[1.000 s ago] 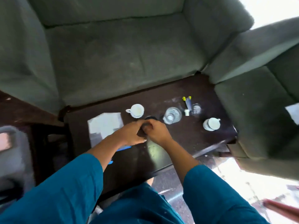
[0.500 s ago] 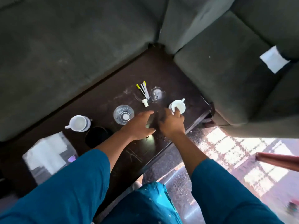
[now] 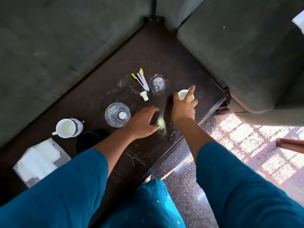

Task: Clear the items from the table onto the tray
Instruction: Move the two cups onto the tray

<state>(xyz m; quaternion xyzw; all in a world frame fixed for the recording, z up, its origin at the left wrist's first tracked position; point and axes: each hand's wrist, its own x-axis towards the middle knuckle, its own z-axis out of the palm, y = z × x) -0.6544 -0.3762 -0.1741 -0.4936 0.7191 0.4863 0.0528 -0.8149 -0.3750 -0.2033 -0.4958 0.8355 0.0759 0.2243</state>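
My right hand [image 3: 183, 107] grips a small white cup [image 3: 184, 94] near the right end of the dark wooden table [image 3: 125, 63], fingers wrapped over its rim. My left hand [image 3: 142, 122] hovers flat and open beside it, holding nothing. A clear plastic bottle [image 3: 117, 114] stands left of my left hand. Farther left a second white cup [image 3: 66, 128] with a handle sits next to a black round lid [image 3: 87, 142]. A stapler [image 3: 141, 79], a small white cap [image 3: 144, 95] and a clear glass [image 3: 158, 83] lie behind the hands. No tray is in view.
White folded paper [image 3: 39, 159] lies at the table's left end. Small dark bits [image 3: 171, 134] are scattered by the front edge. Grey sofa cushions [image 3: 57, 38] border the table at back and right [image 3: 246, 46]. Speckled floor [image 3: 230, 137] lies at right.
The view swung right. Both hands left the black lid and moved right; my right hand closed around the white cup, and my left hand opened beside it.
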